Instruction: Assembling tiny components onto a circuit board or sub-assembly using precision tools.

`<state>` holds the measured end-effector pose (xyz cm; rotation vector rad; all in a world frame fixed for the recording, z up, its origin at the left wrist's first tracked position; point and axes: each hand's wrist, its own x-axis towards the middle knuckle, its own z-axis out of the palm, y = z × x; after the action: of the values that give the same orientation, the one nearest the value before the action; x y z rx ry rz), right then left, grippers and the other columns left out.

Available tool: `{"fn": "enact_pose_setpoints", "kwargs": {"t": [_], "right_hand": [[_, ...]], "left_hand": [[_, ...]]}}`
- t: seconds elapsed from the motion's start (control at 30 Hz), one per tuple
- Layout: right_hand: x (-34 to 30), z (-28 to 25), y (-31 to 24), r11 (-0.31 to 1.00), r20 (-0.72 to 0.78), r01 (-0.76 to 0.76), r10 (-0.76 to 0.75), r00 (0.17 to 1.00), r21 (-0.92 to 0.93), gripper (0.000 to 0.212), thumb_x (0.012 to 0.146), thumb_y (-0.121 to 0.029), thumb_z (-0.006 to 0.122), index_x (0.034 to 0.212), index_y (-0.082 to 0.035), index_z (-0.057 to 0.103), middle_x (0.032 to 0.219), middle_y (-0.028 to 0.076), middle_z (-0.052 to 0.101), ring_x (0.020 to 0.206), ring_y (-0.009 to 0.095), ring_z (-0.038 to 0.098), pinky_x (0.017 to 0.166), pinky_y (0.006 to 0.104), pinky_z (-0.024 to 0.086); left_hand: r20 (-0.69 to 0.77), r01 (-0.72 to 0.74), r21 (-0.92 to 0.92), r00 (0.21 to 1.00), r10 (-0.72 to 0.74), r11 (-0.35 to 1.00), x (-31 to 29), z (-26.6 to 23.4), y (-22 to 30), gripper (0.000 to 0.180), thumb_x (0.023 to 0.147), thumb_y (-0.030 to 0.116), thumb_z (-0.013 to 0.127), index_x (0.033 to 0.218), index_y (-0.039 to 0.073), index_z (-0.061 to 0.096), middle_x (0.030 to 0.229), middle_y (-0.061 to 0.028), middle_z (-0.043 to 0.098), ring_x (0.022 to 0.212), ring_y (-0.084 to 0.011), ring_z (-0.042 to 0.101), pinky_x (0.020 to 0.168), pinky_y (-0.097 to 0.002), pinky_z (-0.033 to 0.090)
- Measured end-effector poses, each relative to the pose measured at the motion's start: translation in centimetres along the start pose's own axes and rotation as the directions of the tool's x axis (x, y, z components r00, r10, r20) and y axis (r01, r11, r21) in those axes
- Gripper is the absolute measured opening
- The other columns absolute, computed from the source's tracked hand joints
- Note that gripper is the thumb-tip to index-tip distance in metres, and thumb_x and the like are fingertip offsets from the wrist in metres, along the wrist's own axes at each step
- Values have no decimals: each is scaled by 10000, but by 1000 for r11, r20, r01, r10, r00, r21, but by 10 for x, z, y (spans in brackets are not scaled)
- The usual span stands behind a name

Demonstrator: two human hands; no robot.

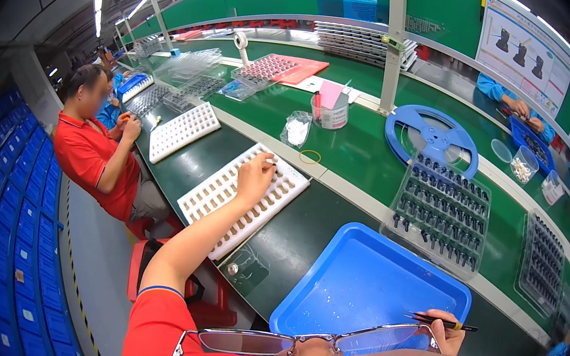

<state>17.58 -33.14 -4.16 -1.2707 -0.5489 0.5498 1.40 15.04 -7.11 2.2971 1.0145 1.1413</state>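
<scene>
My left hand (254, 180) reaches over a white foam tray (292, 187) with rows of slots, many holding small tan pieces. Its fingertips are pinched together at the tray's far side, and what is between them is too small to make out. Low on the right, my right hand (448, 334) grips dark tweezers (459, 326), partly hidden behind the rim of a pair of glasses. The tweezers' tips point left over the right part of a blue plastic tray (358, 278), whose floor carries small white specks.
Clear blister trays of black parts (444, 214) stand right, beside a blue reel (403, 132). A white tub (332, 113), a bag of white pieces (296, 130) and a yellow rubber band (310, 156) lie beyond. A co-worker in red (98, 150) sits left, by another foam tray (184, 133).
</scene>
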Motion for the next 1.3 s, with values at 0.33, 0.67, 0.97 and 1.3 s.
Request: {"fn": "enact_pose_setpoints", "kwargs": {"t": [0.33, 0.67, 0.97, 1.3], "right_hand": [[-3, 0, -4, 999, -7, -33, 33, 999, -8, 248, 905, -164, 649, 1028, 51, 629, 901, 199, 686, 737, 247, 696, 649, 333, 571], [2, -1, -8, 994, -9, -75, 75, 997, -84, 197, 921, -97, 591, 1056, 34, 650, 978, 186, 681, 810, 225, 688, 726, 318, 550], [9, -17, -12, 969, -44, -157, 152, 987, -191, 202, 921, -127, 623, 1081, -15, 674, 1051, 96, 679, 893, 159, 662, 778, 286, 519], [14, -13, -4, 912, -33, -115, 111, 993, -394, 206, 910, -113, 637, 1096, -36, 681, 1047, 98, 693, 948, 160, 652, 841, 287, 505]], "left_hand": [[110, 0, -85, 994, 9, 996, 2, -1, -9, 414, 804, 81, 703, 1189, -3, 577, 944, -156, 717, 856, -244, 712, 774, -332, 544], [229, -42, -201, 969, 89, 979, 27, -3, -41, 564, 820, 120, 709, 1330, 28, 486, 999, -143, 701, 871, -210, 684, 785, -333, 535], [413, -347, -439, 741, 529, 829, -12, 57, 172, 207, 867, 62, 645, 1070, 29, 665, 1052, -101, 680, 944, -187, 646, 853, -302, 494], [565, -788, -407, 180, 805, 462, -10, 124, 212, 262, 725, 34, 635, 974, 85, 698, 818, -76, 562, 805, -284, 591, 674, -392, 502]]}}
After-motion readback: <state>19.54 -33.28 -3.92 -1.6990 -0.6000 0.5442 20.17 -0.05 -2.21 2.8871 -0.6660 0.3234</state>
